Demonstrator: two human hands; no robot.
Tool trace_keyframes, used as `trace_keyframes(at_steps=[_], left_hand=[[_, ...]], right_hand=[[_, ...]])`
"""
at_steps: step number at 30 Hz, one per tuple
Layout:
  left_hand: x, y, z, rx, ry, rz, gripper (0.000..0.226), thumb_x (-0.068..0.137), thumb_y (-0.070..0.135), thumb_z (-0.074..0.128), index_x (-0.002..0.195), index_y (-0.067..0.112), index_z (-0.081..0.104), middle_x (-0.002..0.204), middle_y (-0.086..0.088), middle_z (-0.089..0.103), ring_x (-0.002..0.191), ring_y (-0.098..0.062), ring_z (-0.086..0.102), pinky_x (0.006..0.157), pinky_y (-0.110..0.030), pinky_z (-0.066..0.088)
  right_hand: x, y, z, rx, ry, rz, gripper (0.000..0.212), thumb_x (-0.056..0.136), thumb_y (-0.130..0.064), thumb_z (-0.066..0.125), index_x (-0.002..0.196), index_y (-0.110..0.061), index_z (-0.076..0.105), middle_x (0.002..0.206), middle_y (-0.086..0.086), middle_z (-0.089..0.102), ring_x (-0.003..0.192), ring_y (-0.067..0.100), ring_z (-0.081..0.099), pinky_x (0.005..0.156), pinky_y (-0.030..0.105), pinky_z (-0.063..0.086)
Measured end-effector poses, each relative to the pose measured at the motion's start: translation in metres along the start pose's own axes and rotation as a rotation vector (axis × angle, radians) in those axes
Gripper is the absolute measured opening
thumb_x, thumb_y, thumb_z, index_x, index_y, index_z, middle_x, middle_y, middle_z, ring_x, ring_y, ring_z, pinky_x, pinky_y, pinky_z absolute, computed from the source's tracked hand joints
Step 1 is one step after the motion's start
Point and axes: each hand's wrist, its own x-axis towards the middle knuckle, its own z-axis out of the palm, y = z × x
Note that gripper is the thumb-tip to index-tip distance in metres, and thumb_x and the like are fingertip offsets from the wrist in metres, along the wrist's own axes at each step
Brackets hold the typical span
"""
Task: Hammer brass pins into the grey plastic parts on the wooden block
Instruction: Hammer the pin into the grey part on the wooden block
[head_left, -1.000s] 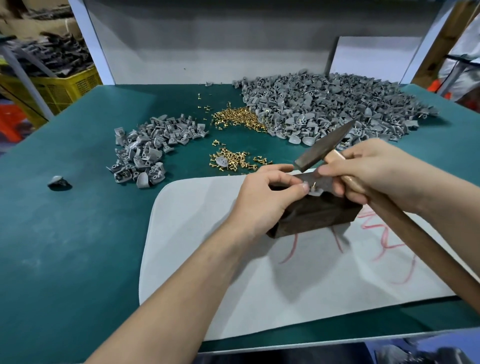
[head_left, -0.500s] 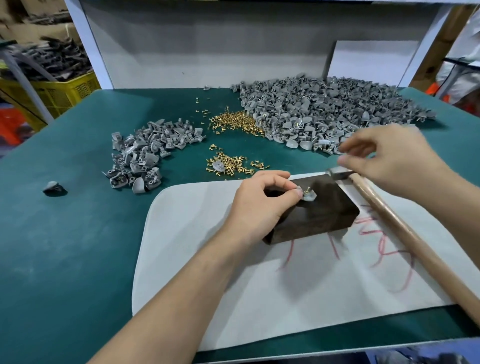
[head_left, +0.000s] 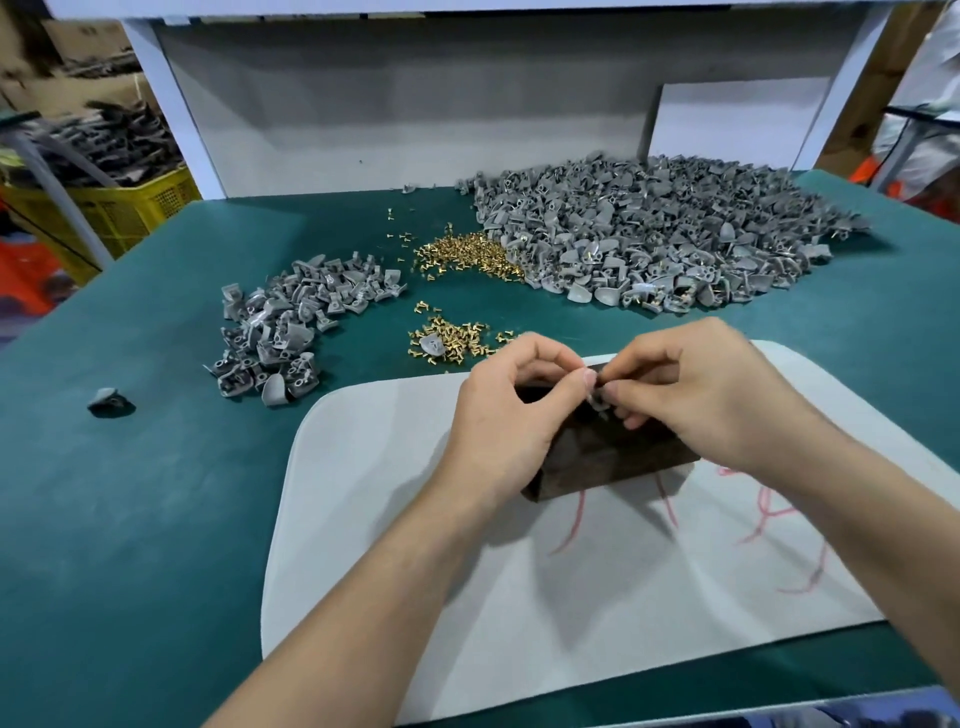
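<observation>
A dark wooden block (head_left: 613, 457) stands on a white mat (head_left: 415, 519). On its top sits a small grey plastic part (head_left: 597, 402), mostly hidden by fingertips. My left hand (head_left: 511, 410) comes from the left and pinches the part between thumb and forefinger. My right hand (head_left: 711, 395) meets it from the right, its fingertips pinching the same part. No pin is discernible under the fingers. The hammer is out of sight. Brass pins lie in a far heap (head_left: 467, 254) and a nearer scatter (head_left: 452, 340).
A large heap of grey parts (head_left: 649, 234) fills the back right of the green table (head_left: 130, 493), and a smaller heap (head_left: 291, 322) lies to the left. One stray part (head_left: 106, 400) sits far left. A yellow crate (head_left: 124, 208) stands beyond the table's left edge.
My right hand has let go of the hammer, which is no longer visible, and moved left onto the block. It now pinches the grey part together with my left hand.
</observation>
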Motion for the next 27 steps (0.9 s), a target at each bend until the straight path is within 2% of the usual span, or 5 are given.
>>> trace_keyframes(at_steps=[4, 9, 13, 19, 27], left_hand=[[0.0, 0.001, -0.002, -0.022, -0.012, 0.053, 0.02, 0.081, 0.004, 0.071, 0.075, 0.019, 0.059, 0.067, 0.012, 0.063, 0.071, -0.002, 0.062, 0.069, -0.011, 0.042], [0.001, 0.0, -0.004, -0.019, -0.088, 0.008, 0.029, 0.079, -0.004, 0.069, 0.092, 0.021, 0.062, 0.082, 0.011, 0.07, 0.085, 0.003, 0.065, 0.078, -0.01, 0.044], [0.002, -0.001, -0.005, -0.008, -0.079, 0.012, 0.029, 0.081, -0.004, 0.067, 0.095, 0.022, 0.063, 0.088, 0.005, 0.073, 0.088, 0.004, 0.065, 0.076, -0.008, 0.043], [0.001, -0.001, -0.006, -0.004, -0.09, 0.02, 0.029, 0.082, 0.001, 0.068, 0.099, 0.024, 0.07, 0.089, 0.007, 0.074, 0.093, -0.001, 0.067, 0.085, -0.015, 0.048], [0.001, -0.001, -0.005, -0.029, -0.094, -0.009, 0.029, 0.08, 0.003, 0.072, 0.094, 0.029, 0.069, 0.086, 0.007, 0.074, 0.089, -0.002, 0.067, 0.078, -0.013, 0.048]], right_hand=[[-0.003, 0.002, 0.017, -0.13, 0.199, -0.02, 0.02, 0.074, -0.014, 0.075, 0.065, -0.028, 0.064, 0.064, -0.006, 0.065, 0.06, 0.009, 0.059, 0.06, 0.019, 0.041], [-0.004, 0.006, 0.019, -0.143, 0.328, -0.053, 0.013, 0.073, -0.015, 0.076, 0.071, -0.026, 0.069, 0.071, -0.005, 0.058, 0.069, 0.012, 0.055, 0.064, 0.016, 0.038], [-0.005, 0.009, 0.018, -0.132, 0.33, -0.057, 0.014, 0.074, -0.018, 0.077, 0.071, -0.029, 0.068, 0.073, -0.004, 0.06, 0.085, 0.026, 0.055, 0.077, 0.035, 0.041], [-0.009, 0.011, 0.021, -0.144, 0.359, -0.082, 0.007, 0.074, -0.017, 0.076, 0.073, -0.022, 0.071, 0.074, -0.004, 0.063, 0.089, 0.023, 0.05, 0.082, 0.036, 0.039], [-0.012, 0.011, 0.019, -0.106, 0.367, -0.111, 0.008, 0.073, -0.013, 0.078, 0.073, -0.02, 0.073, 0.068, -0.008, 0.058, 0.085, 0.025, 0.052, 0.082, 0.04, 0.041]])
